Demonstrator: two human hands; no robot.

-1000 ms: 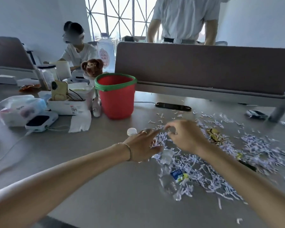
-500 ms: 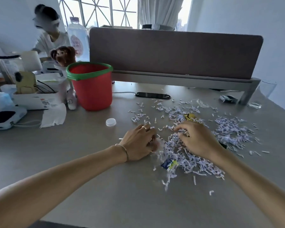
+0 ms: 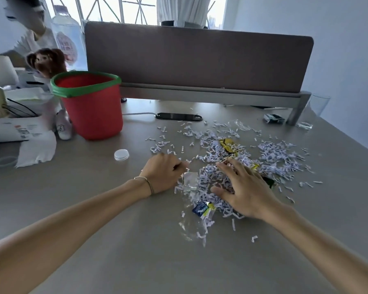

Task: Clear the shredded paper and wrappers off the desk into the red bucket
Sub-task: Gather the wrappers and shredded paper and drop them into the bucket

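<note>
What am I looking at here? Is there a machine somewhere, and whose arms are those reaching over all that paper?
No machine: a person wears a camera on the head, looking forward and down, so the arms are their own. The left hand, with a thin bracelet, is curled at the edge of the shredded paper; whether it grips strips I cannot tell. The right hand lies spread open on the pile, as if raking it together.

On the grey desk the shreds lie scattered, mixed with a gold wrapper, a blue and yellow wrapper and clear plastic film. A white cap lies apart to the left. The red bucket with a green rim stands upright behind it, beside boxes and a plush toy.
</note>
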